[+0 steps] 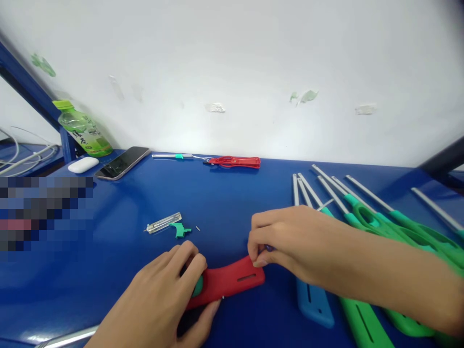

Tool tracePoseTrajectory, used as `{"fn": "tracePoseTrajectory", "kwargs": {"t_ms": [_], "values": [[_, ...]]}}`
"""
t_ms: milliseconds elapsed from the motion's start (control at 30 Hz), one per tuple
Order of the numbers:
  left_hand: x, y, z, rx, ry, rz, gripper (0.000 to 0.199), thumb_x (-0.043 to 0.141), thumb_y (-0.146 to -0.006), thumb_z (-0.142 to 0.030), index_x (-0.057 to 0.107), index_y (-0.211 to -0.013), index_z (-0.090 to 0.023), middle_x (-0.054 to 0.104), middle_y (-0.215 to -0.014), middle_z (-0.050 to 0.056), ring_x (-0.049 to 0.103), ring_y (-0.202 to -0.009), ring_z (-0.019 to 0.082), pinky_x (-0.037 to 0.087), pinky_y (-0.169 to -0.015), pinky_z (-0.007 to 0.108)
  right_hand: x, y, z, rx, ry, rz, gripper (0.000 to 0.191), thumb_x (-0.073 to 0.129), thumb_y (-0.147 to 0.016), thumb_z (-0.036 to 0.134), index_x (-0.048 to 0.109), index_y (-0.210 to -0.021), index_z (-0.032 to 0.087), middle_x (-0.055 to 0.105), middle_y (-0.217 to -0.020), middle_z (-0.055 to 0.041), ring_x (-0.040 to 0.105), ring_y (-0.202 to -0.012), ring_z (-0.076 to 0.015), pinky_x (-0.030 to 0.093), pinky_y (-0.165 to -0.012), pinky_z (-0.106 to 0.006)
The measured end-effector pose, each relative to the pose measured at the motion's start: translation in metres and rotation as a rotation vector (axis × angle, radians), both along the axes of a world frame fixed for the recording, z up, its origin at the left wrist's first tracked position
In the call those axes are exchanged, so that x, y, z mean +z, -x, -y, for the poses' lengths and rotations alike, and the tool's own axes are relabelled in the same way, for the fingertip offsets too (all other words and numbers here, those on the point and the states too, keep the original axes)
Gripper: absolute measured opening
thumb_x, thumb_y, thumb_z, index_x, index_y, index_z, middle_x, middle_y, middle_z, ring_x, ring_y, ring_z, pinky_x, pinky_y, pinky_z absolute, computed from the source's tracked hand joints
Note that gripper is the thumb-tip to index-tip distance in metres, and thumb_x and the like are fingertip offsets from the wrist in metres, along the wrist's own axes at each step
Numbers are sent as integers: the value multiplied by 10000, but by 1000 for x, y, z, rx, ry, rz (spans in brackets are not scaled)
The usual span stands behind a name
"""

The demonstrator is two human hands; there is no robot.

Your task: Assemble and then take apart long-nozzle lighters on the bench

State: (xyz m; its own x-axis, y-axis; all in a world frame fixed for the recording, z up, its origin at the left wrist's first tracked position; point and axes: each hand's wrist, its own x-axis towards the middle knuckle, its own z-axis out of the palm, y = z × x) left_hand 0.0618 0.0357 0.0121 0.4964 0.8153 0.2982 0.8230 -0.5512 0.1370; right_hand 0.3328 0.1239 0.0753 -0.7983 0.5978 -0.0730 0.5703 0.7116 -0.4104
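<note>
A red utility lighter handle [228,279] with a slot near its end lies across the front of the table. My left hand [165,290] wraps over its left part, thumb along the near edge, and a bit of green shows under the fingers. From the lower left a metal tube [68,338] sticks out; its join to the handle is hidden. At the handle's right end my right hand [279,237] is closed in a pinch, with a small dark thing partly showing between the fingers. Beyond the hands lie a clear gas tank [164,223], a green trigger [179,230] and a small pin [197,228].
Several green lighters [366,217] and a blue lighter [314,304] lie at the right, partly under my forearm. An opened red lighter [235,161] is by the wall. A phone [123,163], white case [83,165] and green bottle [85,130] stand back left.
</note>
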Motion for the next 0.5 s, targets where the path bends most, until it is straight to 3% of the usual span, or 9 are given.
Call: {"fn": "tracePoseTrajectory", "kwargs": {"t_ms": [200, 500], "values": [[7, 0, -1, -16, 32, -40, 119, 566, -951, -244, 568, -1068, -263, 647, -1102, 58, 682, -898, 247, 594, -748, 383, -3, -2, 2, 57, -52, -42, 316, 589, -885, -36, 687, -928, 262, 715, -965, 53, 647, -795, -131, 350, -640, -274], [11, 1, 0, -42, 54, -66, 147, 597, -934, -244, 605, -1078, -270, 655, -1101, 59, 686, -888, 261, 614, -756, 403, 2, 1, -6, 37, -19, -88, 252, 602, -953, 26, 656, -966, 271, 695, -985, 75, 626, -778, -111, 395, -684, -259]]}}
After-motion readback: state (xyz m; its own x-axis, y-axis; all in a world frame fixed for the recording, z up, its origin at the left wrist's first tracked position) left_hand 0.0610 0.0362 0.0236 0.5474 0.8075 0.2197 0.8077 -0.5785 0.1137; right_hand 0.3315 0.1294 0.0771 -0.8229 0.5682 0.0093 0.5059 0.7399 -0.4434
